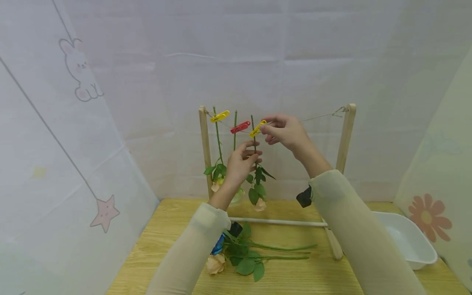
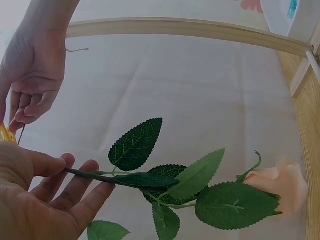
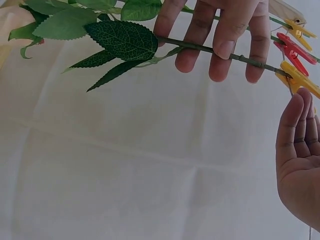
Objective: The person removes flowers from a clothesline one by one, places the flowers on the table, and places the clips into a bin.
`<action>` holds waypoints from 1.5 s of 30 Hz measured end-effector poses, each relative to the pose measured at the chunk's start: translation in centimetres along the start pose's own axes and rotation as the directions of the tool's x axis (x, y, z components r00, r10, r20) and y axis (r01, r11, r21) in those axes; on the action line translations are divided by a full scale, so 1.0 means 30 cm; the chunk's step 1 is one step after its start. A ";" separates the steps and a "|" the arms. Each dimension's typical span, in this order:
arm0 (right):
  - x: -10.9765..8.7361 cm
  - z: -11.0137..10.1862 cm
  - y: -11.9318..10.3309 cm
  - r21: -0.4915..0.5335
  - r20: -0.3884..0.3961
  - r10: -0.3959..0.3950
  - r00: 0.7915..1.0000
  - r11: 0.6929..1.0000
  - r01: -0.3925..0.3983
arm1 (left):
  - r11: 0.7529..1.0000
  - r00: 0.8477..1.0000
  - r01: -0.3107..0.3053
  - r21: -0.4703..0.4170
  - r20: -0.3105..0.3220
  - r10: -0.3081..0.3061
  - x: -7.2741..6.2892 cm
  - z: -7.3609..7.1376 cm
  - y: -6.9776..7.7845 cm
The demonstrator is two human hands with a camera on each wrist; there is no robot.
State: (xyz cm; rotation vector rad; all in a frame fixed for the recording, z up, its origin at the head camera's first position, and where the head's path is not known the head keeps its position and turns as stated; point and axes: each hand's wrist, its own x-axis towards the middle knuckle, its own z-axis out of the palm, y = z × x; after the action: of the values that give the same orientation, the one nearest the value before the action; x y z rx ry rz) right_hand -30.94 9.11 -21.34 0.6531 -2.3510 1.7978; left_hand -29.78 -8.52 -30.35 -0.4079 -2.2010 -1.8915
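Hanging near-vertical by the worktop's back edge (image 1: pixel 177 203), the peach rose (image 1: pixel 260 204) passes between pinching left fingers (image 2: pixel 95 202). Right fingers (image 1: pixel 274 119) (higher) grip its yellow clothespin (image 1: pixel 257 130).

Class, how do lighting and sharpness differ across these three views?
Head view: soft, even light, no strong shadows; left wrist view: the rose looks pale and soft, the dark leaf clearly veined; right wrist view: the backdrop looks dim and grey.
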 end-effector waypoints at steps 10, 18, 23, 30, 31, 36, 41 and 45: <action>-0.003 0.000 -0.003 0.005 -0.037 0.002 0.999 1.000 -0.001 | 1.000 1.000 0.005 0.001 -0.006 -0.005 -0.004 0.005 0.006; -0.011 -0.011 -0.002 0.101 -0.109 -0.018 0.994 0.994 0.029 | 0.999 1.000 -0.009 0.034 -0.022 0.010 -0.004 0.004 0.006; -0.014 -0.015 -0.005 0.153 -0.165 -0.027 0.986 0.987 0.052 | 1.000 1.000 -0.008 0.016 -0.017 0.009 -0.008 0.003 0.006; -0.021 -0.030 -0.021 0.192 -0.193 -0.053 0.980 0.977 0.091 | 1.000 1.000 -0.012 0.006 0.003 0.012 -0.020 0.000 0.008; -0.023 -0.033 -0.022 0.198 -0.191 -0.061 0.980 0.975 0.099 | 1.000 1.000 -0.016 0.009 0.006 0.016 -0.021 -0.001 0.008; -0.043 -0.048 -0.016 0.205 -0.165 -0.151 0.975 0.961 0.184 | 0.998 0.998 -0.050 0.035 0.029 0.049 -0.033 -0.002 0.016; -0.072 -0.062 0.000 0.197 -0.131 -0.224 0.966 0.949 0.247 | 0.994 0.993 -0.094 0.052 0.076 0.090 -0.057 0.004 0.027; -0.090 -0.073 0.011 0.172 -0.115 -0.226 0.967 0.955 0.243 | 0.989 0.988 -0.127 0.076 0.101 0.119 -0.076 0.013 0.038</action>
State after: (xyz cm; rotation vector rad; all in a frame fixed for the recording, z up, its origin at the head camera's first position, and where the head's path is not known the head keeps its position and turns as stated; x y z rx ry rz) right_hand -29.01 11.95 -21.91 0.8128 -1.9676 1.9055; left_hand -27.22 -8.15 -30.10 -0.6178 -2.2485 -1.7456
